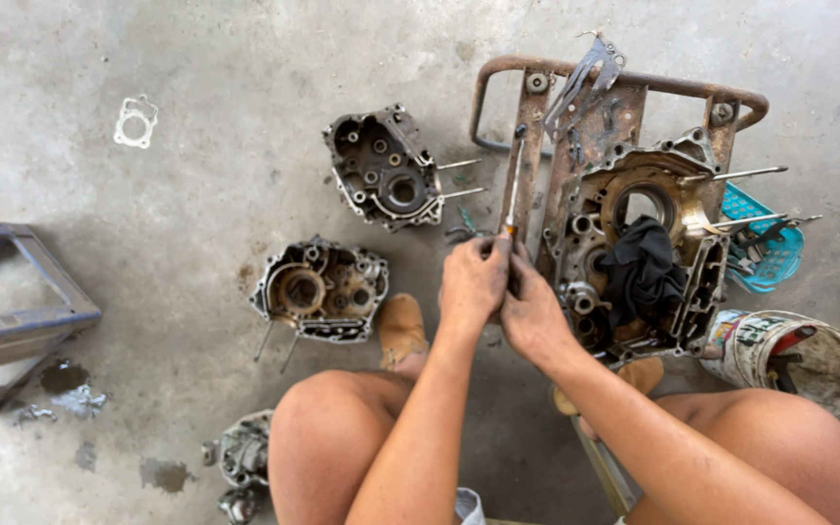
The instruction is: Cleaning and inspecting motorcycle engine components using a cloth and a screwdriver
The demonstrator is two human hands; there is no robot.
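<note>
Your knees frame the bottom of the view, and both forearms run up between them to meet at the middle. Your left hand (473, 282) is curled shut around the lower end of a screwdriver (512, 190), thumb and fingertips pinched at its orange collar. Your right hand (534, 316) presses against the left from the other side, fingers folded in on the same handle, though how much of it this hand grips is hidden behind the left. The shaft rises straight up from your hands, its tip just short of the rusty frame (624, 83) beyond. Just below and left of your left hand sits a tan shoe (401, 329), and further left of that lies a round engine case (321, 290) on the concrete floor (206, 156), open side up. Directly right of your right hand, almost touching it, stands the big engine case (687, 282) mounted on the frame, with a black rag (642, 267) stuffed into its middle. Right of and below that lies a tipped bucket (789, 355). Up and left of your hands rests a second loose case half (386, 167) with two studs pointing toward the screwdriver. Right of the mounted case a teal basket (765, 248) holds small tools. Far off to the upper left a white gasket (135, 122) lies flat.
</note>
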